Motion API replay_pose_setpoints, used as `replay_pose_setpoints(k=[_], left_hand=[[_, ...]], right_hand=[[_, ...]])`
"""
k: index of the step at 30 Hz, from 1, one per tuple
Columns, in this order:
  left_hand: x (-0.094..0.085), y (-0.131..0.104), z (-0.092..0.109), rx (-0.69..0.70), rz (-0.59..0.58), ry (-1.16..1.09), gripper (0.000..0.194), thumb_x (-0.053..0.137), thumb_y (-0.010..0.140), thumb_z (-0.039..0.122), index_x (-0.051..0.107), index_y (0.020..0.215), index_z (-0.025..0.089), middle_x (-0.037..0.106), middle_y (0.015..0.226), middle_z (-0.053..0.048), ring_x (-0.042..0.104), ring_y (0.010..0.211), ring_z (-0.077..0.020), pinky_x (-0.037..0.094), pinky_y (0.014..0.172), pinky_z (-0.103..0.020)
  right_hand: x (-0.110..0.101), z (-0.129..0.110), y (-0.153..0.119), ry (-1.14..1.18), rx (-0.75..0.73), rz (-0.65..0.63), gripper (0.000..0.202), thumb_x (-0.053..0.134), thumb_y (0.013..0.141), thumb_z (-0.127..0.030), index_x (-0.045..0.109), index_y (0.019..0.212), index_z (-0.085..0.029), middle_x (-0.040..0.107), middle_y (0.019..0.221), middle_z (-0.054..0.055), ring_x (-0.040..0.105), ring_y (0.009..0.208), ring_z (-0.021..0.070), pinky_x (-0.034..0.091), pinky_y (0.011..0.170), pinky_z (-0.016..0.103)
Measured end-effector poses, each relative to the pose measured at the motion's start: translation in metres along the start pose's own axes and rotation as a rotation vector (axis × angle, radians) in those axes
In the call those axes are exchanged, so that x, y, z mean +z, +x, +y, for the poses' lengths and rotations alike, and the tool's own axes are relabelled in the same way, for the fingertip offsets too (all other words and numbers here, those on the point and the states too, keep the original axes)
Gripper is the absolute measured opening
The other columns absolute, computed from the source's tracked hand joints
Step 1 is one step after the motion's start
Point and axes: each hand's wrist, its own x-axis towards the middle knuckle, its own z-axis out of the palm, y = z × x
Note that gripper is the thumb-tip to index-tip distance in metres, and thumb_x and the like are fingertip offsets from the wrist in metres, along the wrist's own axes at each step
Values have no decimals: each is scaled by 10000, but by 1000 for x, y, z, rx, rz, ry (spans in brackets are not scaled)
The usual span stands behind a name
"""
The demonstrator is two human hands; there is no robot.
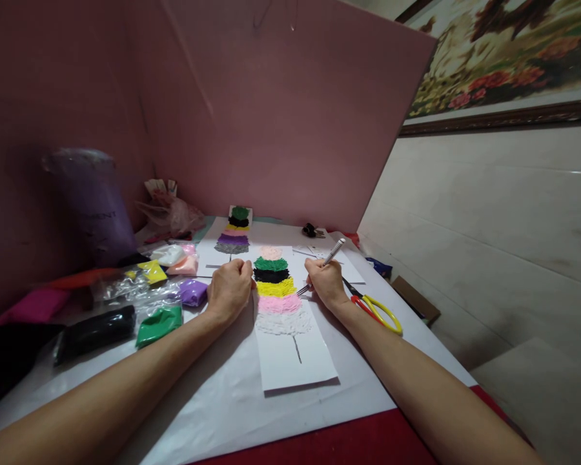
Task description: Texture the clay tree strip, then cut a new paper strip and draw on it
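A white card (297, 371) lies between my hands, bearing textured bands of peach, green, black, yellow, pink and white above a thin dark stem. My right hand (326, 283) is closed around a fork with a striped handle (334, 252); its tines touch the card near the right end of the yellow band (275, 288). My left hand (231, 290) is curled closed at the card's left edge; whatever its fingers hold, if anything, is hidden. Behind it lies a second sheet with a similar banded design (232, 239).
Bags of coloured clay (159, 325) and a black packet (97, 332) lie at the left. Scissors with yellow and red handles (382, 313) rest beside my right wrist. A purple cylinder (97, 206) stands at the back left, near a pink panel (271, 116).
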Motion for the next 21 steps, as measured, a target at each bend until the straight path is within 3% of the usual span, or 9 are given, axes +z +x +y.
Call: replay_pose_setpoints(k=[21], left_hand=[[1, -1, 0, -4, 15, 6, 335, 396, 831, 346, 546, 558, 224, 703, 638, -35, 631, 707, -210, 392, 715, -302]], right_hand=[[2, 0, -1, -36, 39, -28, 332, 479, 669, -239, 472, 340, -197, 425, 288, -33, 433, 269, 106, 345, 314, 192]])
